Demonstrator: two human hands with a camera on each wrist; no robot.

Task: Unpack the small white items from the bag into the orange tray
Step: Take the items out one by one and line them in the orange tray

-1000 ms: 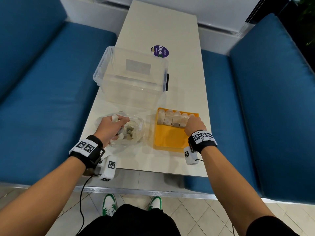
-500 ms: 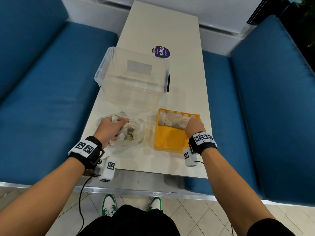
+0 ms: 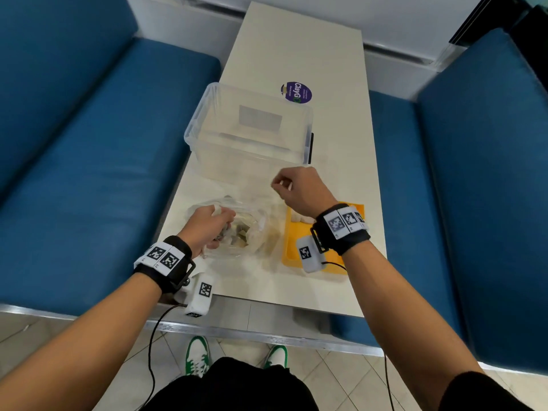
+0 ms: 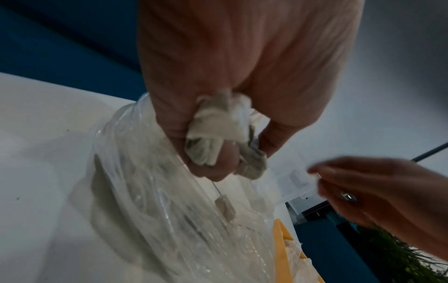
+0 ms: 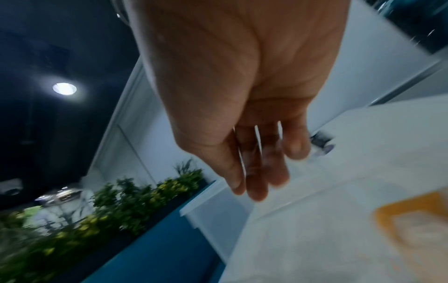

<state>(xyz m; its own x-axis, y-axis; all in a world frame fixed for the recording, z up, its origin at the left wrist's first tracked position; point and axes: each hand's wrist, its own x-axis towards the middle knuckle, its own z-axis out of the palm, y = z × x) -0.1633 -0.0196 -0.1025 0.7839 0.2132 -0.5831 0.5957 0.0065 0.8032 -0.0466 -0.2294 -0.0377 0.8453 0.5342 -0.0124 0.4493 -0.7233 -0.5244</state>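
While my left hand (image 3: pixel 207 225) clutches the bag (image 3: pixel 249 232) at the table's (image 3: pixel 296 48) near-left corner, my empty, loosely curled right hand (image 3: pixel 299 188) hovers just beyond its mouth, nearer the orange tray (image 3: pixel 292 232).

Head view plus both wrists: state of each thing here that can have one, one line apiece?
Bag: open, on the table, items inside.
Left hand: grips white items in the bag's mouth.
Right hand: raised, holds nothing, fingers relaxed.
Orange tray: part-filled, white pieces along its far end.
Clear bin: lidless, looks empty.
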